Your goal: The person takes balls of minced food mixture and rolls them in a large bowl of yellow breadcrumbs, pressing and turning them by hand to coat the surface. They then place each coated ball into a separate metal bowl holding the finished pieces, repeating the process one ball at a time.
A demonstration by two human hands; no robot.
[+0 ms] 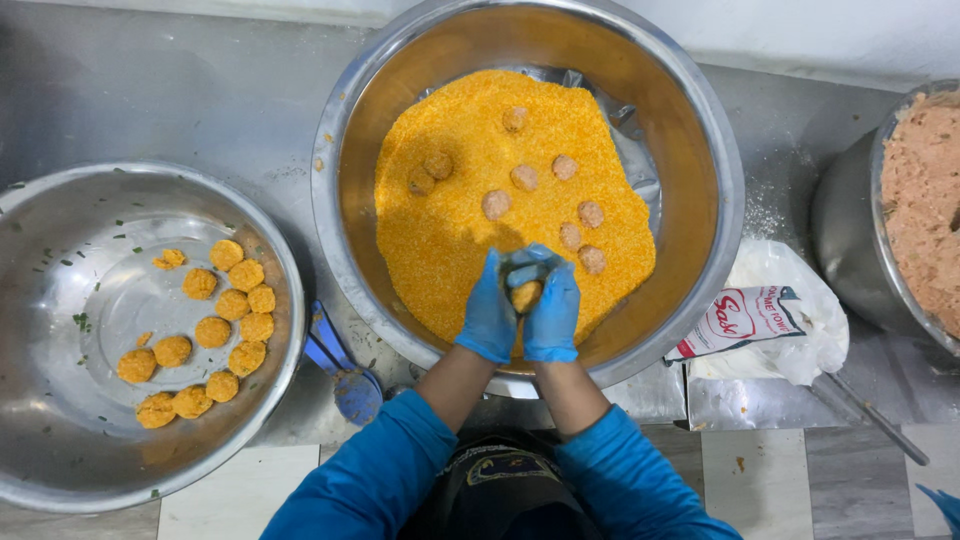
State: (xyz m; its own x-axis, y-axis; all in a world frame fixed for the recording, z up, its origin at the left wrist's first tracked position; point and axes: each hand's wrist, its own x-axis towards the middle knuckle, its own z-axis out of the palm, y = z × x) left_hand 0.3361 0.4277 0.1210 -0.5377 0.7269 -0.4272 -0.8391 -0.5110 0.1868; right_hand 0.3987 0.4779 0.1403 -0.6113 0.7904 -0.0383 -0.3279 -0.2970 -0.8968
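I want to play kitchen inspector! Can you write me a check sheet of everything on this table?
Surface: steel table, crumbs scattered.
Job's things: big bowl of orange crumbs with uncoated balls; left bowl of coated balls.
Clutter: white bag, blue scoop, pot of pink mix.
Hands: left hand and right hand, blue-gloved, cupping one ball.
Cables: nothing seen.
Surroundings: tiled floor.

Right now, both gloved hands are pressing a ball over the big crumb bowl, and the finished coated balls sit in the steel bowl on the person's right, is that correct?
Not quite: the coated balls lie in the steel bowl on the person's left, as the head view shows. The rest holds: the left hand and right hand, both in blue gloves, press a ball over the crumb bowl.
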